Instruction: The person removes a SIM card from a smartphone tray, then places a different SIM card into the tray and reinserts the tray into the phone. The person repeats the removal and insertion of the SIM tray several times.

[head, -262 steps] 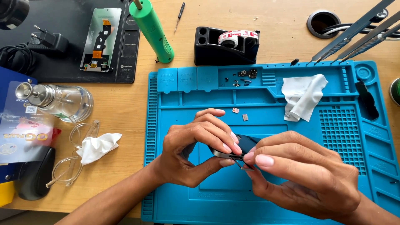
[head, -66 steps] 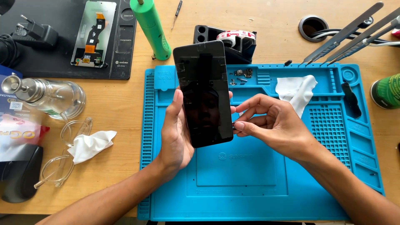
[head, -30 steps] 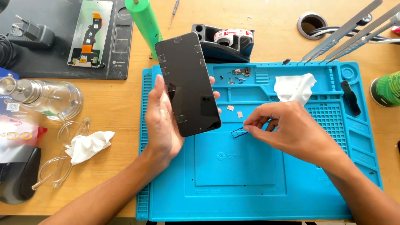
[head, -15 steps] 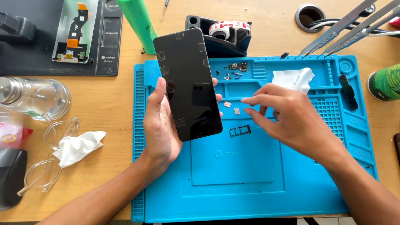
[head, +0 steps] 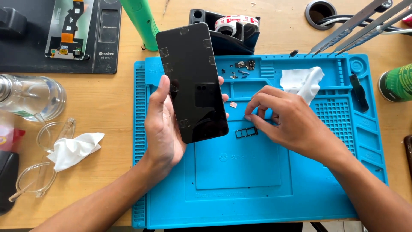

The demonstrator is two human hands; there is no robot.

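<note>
Left hand (head: pixel 163 129) closed around a black phone (head: pixel 192 81), held face-up and tilted above the 10 o'clock part of a blue mat (head: pixel 240 180) on the table (head: pixel 107 107). Right hand (head: pixel 287 120) lowered to the mat at 3 o'clock of the phone, fingertips (head: pixel 249 115) pinched on a tiny part too small to identify. SIM tray (head: pixel 246 132) flat on the mat just below those fingertips. White cloth (head: pixel 302 81) at 1 o'clock; tape dispenser (head: pixel 227 28) at 12 o'clock beyond the mat.

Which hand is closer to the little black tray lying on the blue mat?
The right hand. Its fingertips pinch at the mat just above the SIM tray. The left hand is farther left, holding the black phone.
</note>
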